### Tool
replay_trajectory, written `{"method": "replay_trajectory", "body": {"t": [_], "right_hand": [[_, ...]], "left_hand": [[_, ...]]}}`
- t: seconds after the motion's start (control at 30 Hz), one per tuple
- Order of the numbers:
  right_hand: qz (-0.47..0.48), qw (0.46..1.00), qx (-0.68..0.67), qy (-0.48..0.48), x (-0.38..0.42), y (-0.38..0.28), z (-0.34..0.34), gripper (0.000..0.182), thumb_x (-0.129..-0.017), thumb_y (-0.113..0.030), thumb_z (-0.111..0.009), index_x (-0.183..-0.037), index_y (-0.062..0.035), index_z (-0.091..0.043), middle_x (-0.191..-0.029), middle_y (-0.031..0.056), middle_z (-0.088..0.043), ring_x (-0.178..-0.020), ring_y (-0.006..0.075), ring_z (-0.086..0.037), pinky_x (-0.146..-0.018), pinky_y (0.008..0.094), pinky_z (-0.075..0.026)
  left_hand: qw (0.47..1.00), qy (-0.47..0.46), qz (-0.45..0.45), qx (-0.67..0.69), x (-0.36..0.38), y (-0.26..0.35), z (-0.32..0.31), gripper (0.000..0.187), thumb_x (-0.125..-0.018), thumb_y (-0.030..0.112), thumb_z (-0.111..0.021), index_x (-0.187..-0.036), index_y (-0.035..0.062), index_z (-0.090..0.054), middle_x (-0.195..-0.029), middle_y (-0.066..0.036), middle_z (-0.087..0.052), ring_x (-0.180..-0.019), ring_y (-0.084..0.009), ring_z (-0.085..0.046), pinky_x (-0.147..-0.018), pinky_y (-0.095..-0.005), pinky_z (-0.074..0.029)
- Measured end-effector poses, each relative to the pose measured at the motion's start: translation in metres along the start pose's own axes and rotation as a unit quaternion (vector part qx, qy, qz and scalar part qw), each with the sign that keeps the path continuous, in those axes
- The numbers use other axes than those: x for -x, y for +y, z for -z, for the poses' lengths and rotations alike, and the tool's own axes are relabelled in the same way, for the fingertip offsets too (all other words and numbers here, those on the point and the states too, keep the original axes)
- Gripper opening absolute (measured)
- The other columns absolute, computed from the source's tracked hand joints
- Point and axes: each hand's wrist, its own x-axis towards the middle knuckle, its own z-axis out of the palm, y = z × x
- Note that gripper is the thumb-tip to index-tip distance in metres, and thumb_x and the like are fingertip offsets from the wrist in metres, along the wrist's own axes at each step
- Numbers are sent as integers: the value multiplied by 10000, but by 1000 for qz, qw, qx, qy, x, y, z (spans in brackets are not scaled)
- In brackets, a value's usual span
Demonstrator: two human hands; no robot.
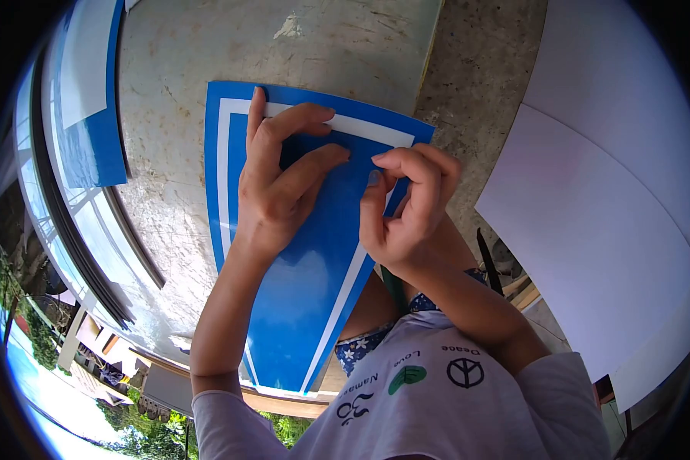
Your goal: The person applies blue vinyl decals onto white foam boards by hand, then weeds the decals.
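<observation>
A blue sign panel (307,284) with a white border stripe lies in front of me, its wide end away from my body. My left hand (280,169) is over the panel's far left part, one finger stretched toward the far edge. Its thumb and the other fingers are bent but apart, with nothing visible between them. My right hand (412,195) is above the panel's right edge near the far corner. Its fingers are curled, thumb and fingertip drawn close together; anything between them is too small to make out.
The panel lies on a worn, scratched grey tabletop (172,207). Another blue-and-white sheet (103,149) and long dark-edged strips (69,222) are at the left. Large white sheets (590,207) stand at the right. A dark pointed blade-like object (487,261) is beside my right forearm.
</observation>
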Motion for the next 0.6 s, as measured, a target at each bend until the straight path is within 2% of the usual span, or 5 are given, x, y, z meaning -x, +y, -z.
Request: {"method": "replay_trajectory", "body": {"t": [0.3,0.37,0.5,0.57,0.6], "right_hand": [[-2,1000,1,-6,0,-1,1,316,-735,59,-511,-1047,13,-531,-1031,109,-410,-713,107,-419,-553,195,-376],[2,1000,7,-6,-1,0,1,315,-735,58,-511,-1046,11,-531,-1031,108,-410,-709,107,-417,-559,196,-375],[3,1000,13,-9,0,1,2,313,-737,56,-512,-1046,8,-531,-1034,108,-409,-703,106,-414,-570,200,-371],[-1,1000,5,-5,0,1,0,312,-738,54,-514,-1047,7,-531,-1032,107,-408,-703,106,-415,-572,201,-371],[-4,1000,-3,-1,0,1,0,312,-739,53,-516,-1047,6,-531,-1030,105,-406,-704,107,-415,-573,201,-371]], "left_hand": [[999,-15,-19,-28,1,-2,-3,215,-592,-22,-706,-787,63,-675,-1085,-78,-567,-855,-162,-625,-1061,-557,-283],[1000,2,16,17,-1,0,-1,199,-604,-21,-711,-780,62,-671,-1096,-79,-554,-856,-160,-624,-1066,-557,-272],[1000,-1,18,17,0,-1,0,190,-615,-21,-714,-780,63,-671,-1114,-79,-539,-858,-158,-624,-1067,-561,-267],[1000,-10,9,-5,-1,-1,1,197,-613,-3,-745,-788,69,-690,-1064,-98,-559,-846,-162,-624,-1040,-530,-342],[1000,-10,9,-4,-1,-1,0,197,-613,-3,-745,-788,69,-690,-1064,-98,-559,-846,-162,-624,-1040,-530,-342]]}}
